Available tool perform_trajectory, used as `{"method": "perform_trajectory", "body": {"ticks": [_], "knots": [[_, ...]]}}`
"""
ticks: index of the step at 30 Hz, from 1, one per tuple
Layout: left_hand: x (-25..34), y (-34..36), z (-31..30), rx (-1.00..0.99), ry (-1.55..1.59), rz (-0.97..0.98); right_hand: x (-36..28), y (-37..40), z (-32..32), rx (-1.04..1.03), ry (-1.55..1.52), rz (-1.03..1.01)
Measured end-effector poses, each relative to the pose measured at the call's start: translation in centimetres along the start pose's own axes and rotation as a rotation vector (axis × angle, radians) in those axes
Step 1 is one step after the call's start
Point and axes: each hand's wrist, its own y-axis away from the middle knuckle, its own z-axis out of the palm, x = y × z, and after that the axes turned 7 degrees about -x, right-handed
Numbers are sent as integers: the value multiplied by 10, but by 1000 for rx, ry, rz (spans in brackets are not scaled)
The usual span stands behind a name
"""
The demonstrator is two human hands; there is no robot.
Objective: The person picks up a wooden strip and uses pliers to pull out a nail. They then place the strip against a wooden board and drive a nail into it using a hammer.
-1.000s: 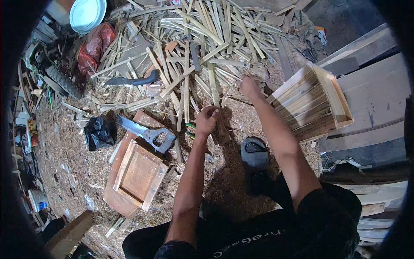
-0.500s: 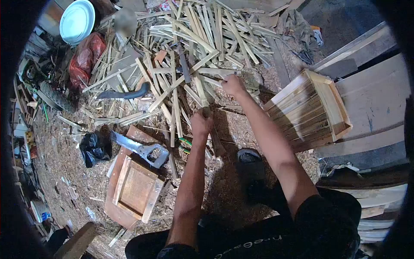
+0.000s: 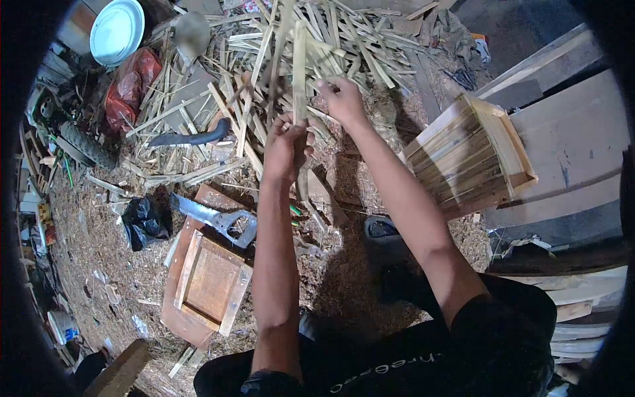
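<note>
Sawdust floor (image 3: 106, 231). Left hand (image 3: 286, 149) grips upright bamboo strip (image 3: 299, 59) over pile (image 3: 370, 46); right hand (image 3: 340, 99) curled beside, grip unclear. Likely picking-out step; next needs clean lift.

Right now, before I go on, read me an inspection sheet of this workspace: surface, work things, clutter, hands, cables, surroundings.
Surface: ground covered in sawdust and chips.
Job's things: long bamboo strip held upright; pile of strips behind it.
Clutter: hand saw lying on a wooden frame; dark-handled knife; red bag; black bag; sandal.
Hands: left hand closed around the strip; right hand at the strip higher up, grip unclear.
Cables: nothing seen.
Surroundings: slatted box on the right, planks beyond it; pale basin and tyre on the left.
</note>
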Motion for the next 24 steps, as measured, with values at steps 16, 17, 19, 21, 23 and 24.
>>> {"method": "perform_trajectory", "body": {"ticks": [16,17,19,21,23,24], "knots": [[15,64,-14,-30,34,228,-79,74,-12,-292,-694,113],[16,66,-14,-16,37,239,-88,78,-14,-303,-713,96],[17,70,-16,-23,39,248,-100,83,-19,-322,-720,72],[17,74,-18,-65,37,245,-111,87,-21,-317,-752,40],[19,78,-15,-58,73,269,-116,88,-21,-321,-792,35],[20,80,-14,-50,92,280,-119,88,-21,-318,-795,36]]}}
